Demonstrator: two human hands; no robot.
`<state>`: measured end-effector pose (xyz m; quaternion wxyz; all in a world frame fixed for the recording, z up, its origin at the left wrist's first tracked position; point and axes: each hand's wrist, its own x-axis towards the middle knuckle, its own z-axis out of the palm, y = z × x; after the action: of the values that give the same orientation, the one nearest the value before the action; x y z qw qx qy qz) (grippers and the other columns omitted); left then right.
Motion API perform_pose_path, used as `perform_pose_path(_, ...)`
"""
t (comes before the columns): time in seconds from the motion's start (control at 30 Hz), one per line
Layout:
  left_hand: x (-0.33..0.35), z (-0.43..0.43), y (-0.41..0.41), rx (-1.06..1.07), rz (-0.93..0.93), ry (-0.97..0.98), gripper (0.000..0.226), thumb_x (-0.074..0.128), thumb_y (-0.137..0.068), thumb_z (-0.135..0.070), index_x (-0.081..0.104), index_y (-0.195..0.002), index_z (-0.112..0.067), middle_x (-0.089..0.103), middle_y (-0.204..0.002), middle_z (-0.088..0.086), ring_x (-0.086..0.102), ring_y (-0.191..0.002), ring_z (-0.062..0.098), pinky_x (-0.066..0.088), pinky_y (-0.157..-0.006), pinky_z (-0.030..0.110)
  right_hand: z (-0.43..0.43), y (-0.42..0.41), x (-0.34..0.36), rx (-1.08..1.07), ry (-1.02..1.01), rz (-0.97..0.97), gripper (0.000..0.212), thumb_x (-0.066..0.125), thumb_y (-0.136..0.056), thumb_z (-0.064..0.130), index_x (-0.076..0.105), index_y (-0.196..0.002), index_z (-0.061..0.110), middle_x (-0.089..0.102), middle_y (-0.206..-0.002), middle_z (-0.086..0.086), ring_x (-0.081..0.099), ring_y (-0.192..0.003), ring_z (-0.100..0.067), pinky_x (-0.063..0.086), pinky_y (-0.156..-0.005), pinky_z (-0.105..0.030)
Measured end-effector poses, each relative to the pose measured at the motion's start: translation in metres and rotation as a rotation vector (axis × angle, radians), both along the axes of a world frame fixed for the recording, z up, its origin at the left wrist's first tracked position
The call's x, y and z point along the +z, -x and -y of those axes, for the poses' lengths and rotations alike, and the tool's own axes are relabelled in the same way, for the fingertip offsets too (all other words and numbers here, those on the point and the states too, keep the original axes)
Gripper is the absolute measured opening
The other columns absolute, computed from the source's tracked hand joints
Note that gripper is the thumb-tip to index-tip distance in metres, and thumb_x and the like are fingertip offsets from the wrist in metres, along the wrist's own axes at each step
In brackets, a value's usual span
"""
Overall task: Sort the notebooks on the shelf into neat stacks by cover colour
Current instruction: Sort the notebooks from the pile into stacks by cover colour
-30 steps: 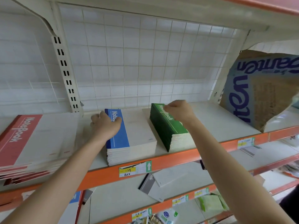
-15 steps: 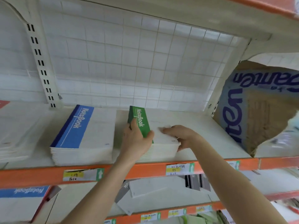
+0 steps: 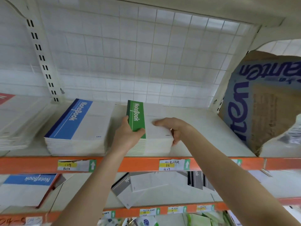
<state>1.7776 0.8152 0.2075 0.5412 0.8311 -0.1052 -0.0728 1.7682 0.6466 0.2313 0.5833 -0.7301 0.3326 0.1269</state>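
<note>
A stack of green-spined notebooks (image 3: 136,115) lies flat on the white shelf (image 3: 203,131), near its front edge. My left hand (image 3: 126,136) grips the stack's front left corner, thumb on the green strip. My right hand (image 3: 174,129) holds the stack's right side, fingers over the white cover and thumb down the edge. A stack of blue-spined notebooks (image 3: 76,126) sits just to the left, apart from the green stack. A stack with a red cover (image 3: 6,98) shows at the far left, blurred.
A torn cardboard box (image 3: 260,101) with blue print stands at the shelf's right end. The orange shelf lip (image 3: 130,165) carries price labels. On the shelf below lie a blue notebook (image 3: 29,185) and loose grey notebooks (image 3: 130,188). A wire grid backs the shelf.
My left hand left the blue stack and took the green stack's left corner. The green stack went from tilted to lying flat and square, with my right hand now on its right side.
</note>
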Motion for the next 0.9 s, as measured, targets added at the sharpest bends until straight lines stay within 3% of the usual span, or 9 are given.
perform_pose_path(0.13, -0.003, 0.001, -0.001, -0.001, -0.007, 0.036, 0.056, 0.063, -0.086, -0.019, 0.036, -0.135, -0.019, 0.058, -0.108, -0.007, 0.055, -0.092, 0.015, 0.04, -0.075, 0.025, 0.003, 0.0, 0.0, -0.029, -0.027, -0.009, 0.021, 0.069, -0.081, 0.027, 0.051, -0.081, 0.015, 0.052, -0.085, -0.006, 0.051, -0.074, -0.023, 0.039, -0.083, -0.039)
perform_pose_path(0.27, -0.004, 0.0, -0.002, -0.006, 0.011, 0.029, 0.05, 0.063, -0.086, -0.02, 0.04, -0.13, -0.019, 0.06, -0.106, -0.006, 0.055, -0.084, 0.011, 0.04, -0.062, 0.02, 0.006, -0.004, -0.003, -0.048, -0.048, -0.024, 0.024, 0.07, -0.079, 0.03, 0.052, -0.086, 0.016, 0.052, -0.088, -0.005, 0.051, -0.077, -0.022, 0.039, -0.08, -0.036)
perform_pose_path(0.4, -0.004, 0.0, -0.002, -0.019, 0.018, 0.026, 0.052, 0.062, -0.087, -0.021, 0.037, -0.133, -0.019, 0.059, -0.108, -0.006, 0.056, -0.091, 0.015, 0.04, -0.073, 0.025, 0.012, -0.004, -0.006, -0.051, -0.068, -0.046, 0.04, 0.072, -0.076, 0.034, 0.053, -0.103, 0.012, 0.055, -0.094, -0.007, 0.055, -0.08, -0.024, 0.043, -0.071, -0.034)
perform_pose_path(0.67, -0.005, -0.003, -0.004, -0.026, 0.031, 0.007, 0.053, 0.059, -0.088, -0.023, 0.036, -0.135, -0.018, 0.059, -0.107, -0.008, 0.057, -0.092, 0.015, 0.04, -0.076, 0.025, 0.012, -0.012, -0.007, -0.056, -0.079, -0.067, 0.069, 0.077, -0.065, 0.046, 0.055, -0.12, 0.012, 0.06, -0.122, -0.008, 0.06, -0.105, -0.026, 0.046, -0.093, -0.04)
perform_pose_path(0.9, -0.005, -0.002, -0.003, -0.023, 0.05, -0.054, 0.06, 0.058, -0.088, -0.025, 0.03, -0.141, -0.017, 0.061, -0.116, -0.002, 0.059, -0.098, 0.02, 0.046, -0.081, 0.029, 0.009, -0.012, -0.007, -0.013, -0.037, -0.09, 0.052, 0.072, -0.071, 0.047, 0.058, -0.111, 0.017, 0.065, -0.114, -0.005, 0.06, -0.109, -0.024, 0.043, -0.099, -0.04)
